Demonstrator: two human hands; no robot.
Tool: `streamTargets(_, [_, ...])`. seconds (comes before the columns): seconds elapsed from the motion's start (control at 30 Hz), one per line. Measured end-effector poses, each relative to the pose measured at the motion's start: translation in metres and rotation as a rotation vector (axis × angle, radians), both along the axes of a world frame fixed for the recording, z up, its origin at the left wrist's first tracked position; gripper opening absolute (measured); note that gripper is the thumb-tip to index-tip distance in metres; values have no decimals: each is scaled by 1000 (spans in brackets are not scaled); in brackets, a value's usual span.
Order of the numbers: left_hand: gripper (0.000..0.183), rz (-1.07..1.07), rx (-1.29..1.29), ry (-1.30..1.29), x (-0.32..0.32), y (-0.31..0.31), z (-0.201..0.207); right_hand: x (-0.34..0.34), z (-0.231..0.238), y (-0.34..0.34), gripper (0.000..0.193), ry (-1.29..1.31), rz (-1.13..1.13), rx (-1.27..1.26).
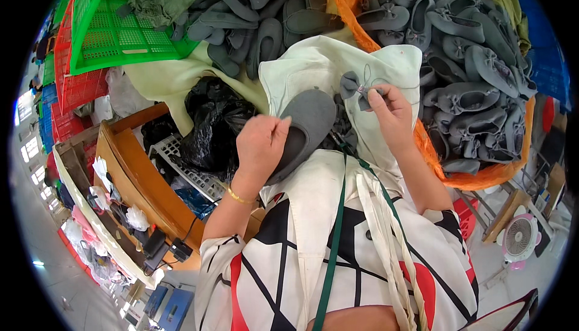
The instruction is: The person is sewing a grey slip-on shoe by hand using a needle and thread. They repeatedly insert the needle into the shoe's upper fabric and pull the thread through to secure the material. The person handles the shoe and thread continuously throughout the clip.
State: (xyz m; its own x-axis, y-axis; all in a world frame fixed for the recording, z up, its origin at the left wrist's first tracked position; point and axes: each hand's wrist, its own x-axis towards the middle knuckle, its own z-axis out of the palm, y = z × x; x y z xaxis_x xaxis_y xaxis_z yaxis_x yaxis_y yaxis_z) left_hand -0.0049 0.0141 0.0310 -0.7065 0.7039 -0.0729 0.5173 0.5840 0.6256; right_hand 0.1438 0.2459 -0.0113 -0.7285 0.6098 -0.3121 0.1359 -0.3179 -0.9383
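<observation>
My left hand (258,147) is closed round the opening of a plain grey slipper (310,114), its toe pointing up and away from me. In my right hand (389,109) a grey fabric bow (356,88) is pinched between thumb and fingers, with a shiny trim at its centre and a thin loop of thread standing up from it. The bow is apart from the slipper, to its right. Both are above a whitish cloth (395,68) spread over my lap. Between them, a dark heap of small pieces (341,127) lies on the cloth, partly hidden by the slipper.
Ahead lies a pile of plain grey slippers (265,41). An orange sack (479,180) at the right is full of slippers with bows. At the left are a green crate (136,38), a black plastic bag (217,117) and a wooden desk (145,180). A fan (520,236) stands at the lower right.
</observation>
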Motion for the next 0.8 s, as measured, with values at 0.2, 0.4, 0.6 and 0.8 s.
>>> streamTargets(0.2, [28, 200, 149, -915, 33, -21, -27, -14, 6, -34, 21, -19, 89, -213])
streamTargets(0.4, [27, 661, 735, -1552, 56, 17, -5, -15, -2, -74, 19, 10, 395, 116])
streamTargets(0.6, [19, 957, 682, -1531, 52, 23, -23, -6, 9, -63, 15, 77, 585, 606])
streamTargets(0.8, [22, 986, 717, -1477, 56, 27, -35, -11, 19, -50, 12, -121, 410, 100])
